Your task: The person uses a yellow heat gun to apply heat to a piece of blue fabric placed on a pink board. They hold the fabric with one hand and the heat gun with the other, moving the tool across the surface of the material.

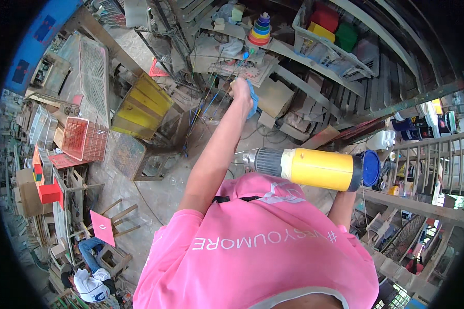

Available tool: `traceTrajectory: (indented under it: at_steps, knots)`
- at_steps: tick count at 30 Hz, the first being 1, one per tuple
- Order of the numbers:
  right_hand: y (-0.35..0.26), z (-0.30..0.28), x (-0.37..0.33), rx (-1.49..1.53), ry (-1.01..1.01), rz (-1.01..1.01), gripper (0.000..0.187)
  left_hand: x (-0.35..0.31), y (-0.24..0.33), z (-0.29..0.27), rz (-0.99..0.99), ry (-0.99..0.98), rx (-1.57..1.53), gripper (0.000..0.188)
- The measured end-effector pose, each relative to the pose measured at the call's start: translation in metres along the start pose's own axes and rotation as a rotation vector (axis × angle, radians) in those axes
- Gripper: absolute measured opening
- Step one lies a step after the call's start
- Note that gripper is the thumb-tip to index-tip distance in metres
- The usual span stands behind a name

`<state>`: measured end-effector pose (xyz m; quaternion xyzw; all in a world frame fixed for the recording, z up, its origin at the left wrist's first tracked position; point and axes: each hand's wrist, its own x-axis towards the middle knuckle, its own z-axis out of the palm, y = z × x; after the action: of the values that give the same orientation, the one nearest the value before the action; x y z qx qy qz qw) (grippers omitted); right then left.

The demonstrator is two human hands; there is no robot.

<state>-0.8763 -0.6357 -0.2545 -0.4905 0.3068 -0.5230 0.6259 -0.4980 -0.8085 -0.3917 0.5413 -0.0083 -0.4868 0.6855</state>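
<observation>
1. The left hand (241,90) reaches far out in front of the body, the arm nearly straight, and its fingers are closed around a small blue cloth (252,98) that hangs out from the right of the fist.
2. Just beyond that fist lies a cluttered workbench (273,95), with thin blue and green wires (203,110) running down from its edge to the left of and below the hand.
3. Further past the hand, on the shelf above the bench, stands a stacked toy of coloured rings (261,31), well apart from the fingers.
4. The right hand is hidden behind the yellow power tool (319,169), so whether the fingers are closed on it I cannot tell; only the right forearm (343,208) shows, rising to the tool's underside.
5. The tool lies across the chest, its grey metal nose (260,160) pointing toward the left arm and its blue end cap (370,168) at the outer side.
6. The tool is close to the pink shirt (252,247) and well short of the left hand and cloth.
7. Far left of the left hand sit a yellow slatted box (139,105) and a red plastic crate (82,138).
8. Another person (90,278) in a white top sits low at the left, far from both hands.
</observation>
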Motion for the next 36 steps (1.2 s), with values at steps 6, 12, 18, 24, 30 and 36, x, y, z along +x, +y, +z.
traceTrajectory:
  at_steps: [6, 12, 18, 24, 30, 36]
  knots:
    - [0.002, -0.003, -0.01, -0.049, 0.017, 0.03, 0.044, -0.052, 0.006, 0.026, -0.082, 0.016, 0.029, 0.063]
    - [0.002, -0.003, -0.012, -0.023, 0.02, 0.009, 0.044, -0.045, 0.008, 0.016, -0.122, 0.027, 0.035, 0.064]
    - [0.009, 0.005, -0.009, -0.011, -0.013, -0.006, 0.045, -0.025, 0.011, 0.002, -0.068, 0.127, 0.157, 0.066]
    - [0.011, 0.011, -0.013, -0.139, -0.123, -0.005, 0.045, -0.039, 0.027, 0.001, -0.03, 0.104, 0.184, 0.066]
    - [0.018, 0.055, -0.006, -1.05, -0.452, -0.479, 0.054, -0.039, 0.032, -0.004, -0.013, 0.244, 0.014, 0.059]
    - [0.029, 0.009, -0.031, -0.365, -0.136, -0.12, 0.056, -0.043, 0.037, -0.006, -0.037, 0.271, 0.263, 0.059]
